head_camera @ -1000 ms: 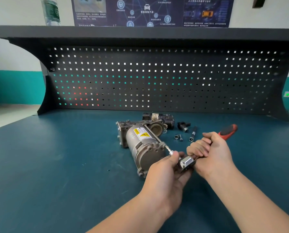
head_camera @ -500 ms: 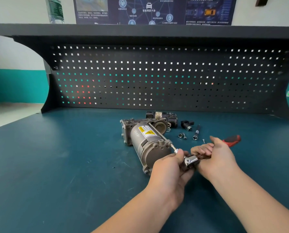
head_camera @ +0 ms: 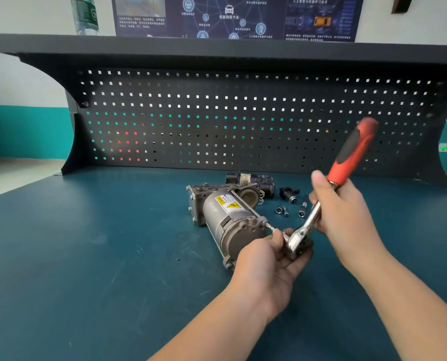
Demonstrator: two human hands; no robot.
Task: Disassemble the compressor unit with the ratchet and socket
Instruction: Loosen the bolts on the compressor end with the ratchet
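Note:
The grey compressor unit [head_camera: 227, 217] lies on its side on the blue bench top, with a yellow warning label facing up. A ratchet [head_camera: 347, 157] with a red and black handle points up and to the right. Its chrome head [head_camera: 296, 239] sits on a bit and socket at the bolt on the unit's near end cap. My left hand [head_camera: 272, 259] cups the ratchet head and socket from below. My right hand [head_camera: 342, 212] grips the chrome shaft just under the red handle.
Behind the unit lie a black removed part [head_camera: 251, 179], a small black fitting [head_camera: 288, 192], a nut [head_camera: 281, 210] and a loose bolt [head_camera: 303, 208]. A dark pegboard [head_camera: 217, 121] backs the bench [head_camera: 87, 256], with a shelf above holding a bottle [head_camera: 84, 14].
The ratchet handle has swung from lying low and pointing right to standing steeply up. My right hand rose with it, and my left hand stayed at the ratchet head.

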